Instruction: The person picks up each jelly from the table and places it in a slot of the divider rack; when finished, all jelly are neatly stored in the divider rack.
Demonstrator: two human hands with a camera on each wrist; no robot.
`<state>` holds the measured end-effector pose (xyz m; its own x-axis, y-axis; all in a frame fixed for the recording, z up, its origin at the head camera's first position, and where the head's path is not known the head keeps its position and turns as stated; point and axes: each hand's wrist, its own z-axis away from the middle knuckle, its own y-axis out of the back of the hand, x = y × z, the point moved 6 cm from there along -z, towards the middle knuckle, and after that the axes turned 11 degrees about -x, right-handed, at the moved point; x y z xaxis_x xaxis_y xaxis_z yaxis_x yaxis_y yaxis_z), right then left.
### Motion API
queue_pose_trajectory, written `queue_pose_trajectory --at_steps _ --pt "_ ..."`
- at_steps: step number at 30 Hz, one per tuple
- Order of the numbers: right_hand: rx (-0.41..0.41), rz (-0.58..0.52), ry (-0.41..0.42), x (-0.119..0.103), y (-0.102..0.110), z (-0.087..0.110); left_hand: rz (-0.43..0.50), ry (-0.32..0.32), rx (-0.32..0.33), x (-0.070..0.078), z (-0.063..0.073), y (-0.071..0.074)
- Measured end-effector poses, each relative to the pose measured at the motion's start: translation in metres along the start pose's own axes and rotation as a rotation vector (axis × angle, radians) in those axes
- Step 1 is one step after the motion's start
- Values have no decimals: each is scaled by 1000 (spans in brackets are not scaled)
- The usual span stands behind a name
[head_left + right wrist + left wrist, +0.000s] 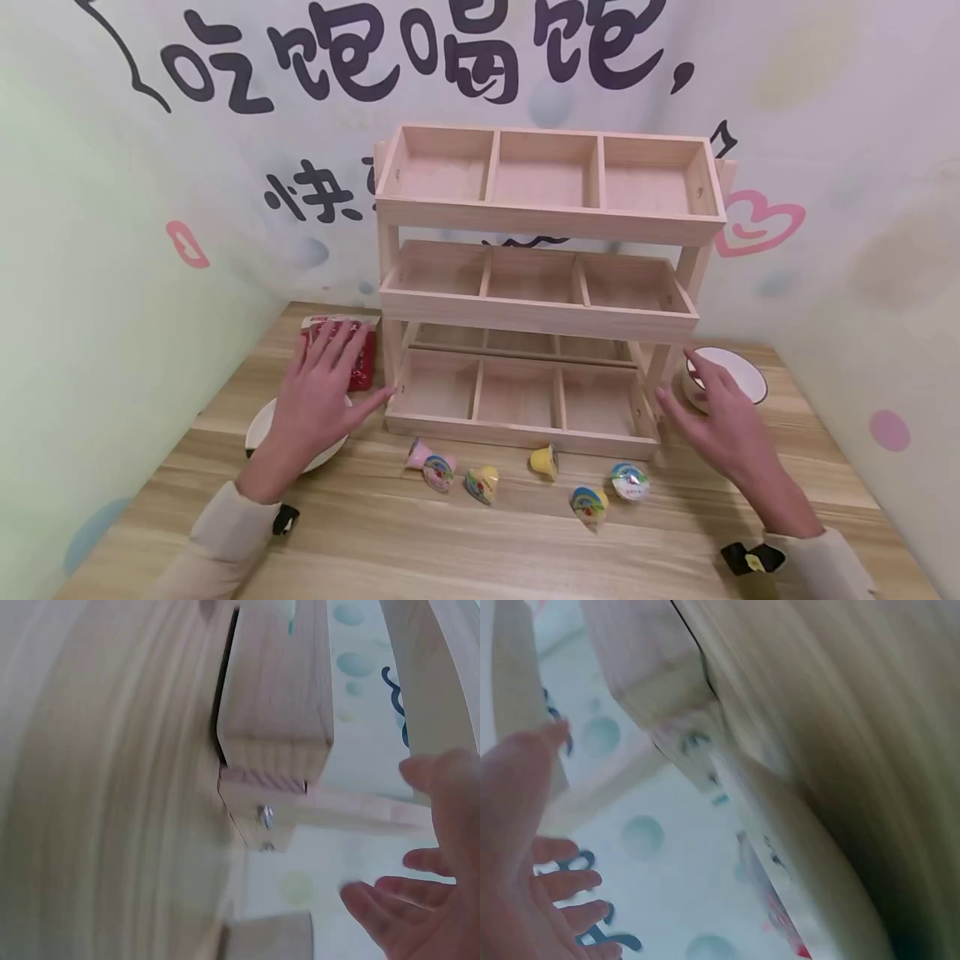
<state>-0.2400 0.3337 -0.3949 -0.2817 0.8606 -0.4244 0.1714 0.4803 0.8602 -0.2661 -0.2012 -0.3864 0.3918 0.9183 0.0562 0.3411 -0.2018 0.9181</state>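
A three-tier wooden shelf stands at the back of the table, each tier split into three compartments. My left hand is spread beside its lower left side, thumb near the bottom tier's corner. On the other side, my right hand is held out with fingers extended toward the right post. Neither hand holds anything. In front of the shelf lie several small jelly cups, among them a pink one, a yellow one and a white-lidded one. The wrist views show the wooden end and side post close up.
A white dish sits under my left forearm, partly hidden. Behind the left hand lies a red package. A white bowl with a dark rim stands at the right, behind the right hand. A printed wall sheet closes off the back.
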Motion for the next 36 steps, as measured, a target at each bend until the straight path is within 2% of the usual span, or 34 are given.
queue_pose_trajectory --at_steps 4,6,8,15,19,24,27,29,36 --pt "-74 -149 9 0 -16 -3 69 -80 75 19 3 8" --pt "-114 -192 5 1 -23 -4 112 -122 96 31 4 9" --pt "-138 -213 -1 3 -28 -5 156 -160 89 46 5 8" --pt "-130 -194 0 6 -32 -4 313 -286 -42 98 -2 2" --pt "-170 -174 -58 12 -37 -4 398 -344 -126 118 -8 -4" --pt "-213 -187 -120 17 -41 -4 430 -405 -244 138 -14 -15" --pt "-226 -205 -142 18 -43 -3 431 -421 -308 145 -15 -22" --pt "-230 -214 -148 19 -44 -4 432 -421 -341 143 -13 -24" --pt "-238 -227 -161 21 -43 -5 475 -374 -389 112 -2 -27"
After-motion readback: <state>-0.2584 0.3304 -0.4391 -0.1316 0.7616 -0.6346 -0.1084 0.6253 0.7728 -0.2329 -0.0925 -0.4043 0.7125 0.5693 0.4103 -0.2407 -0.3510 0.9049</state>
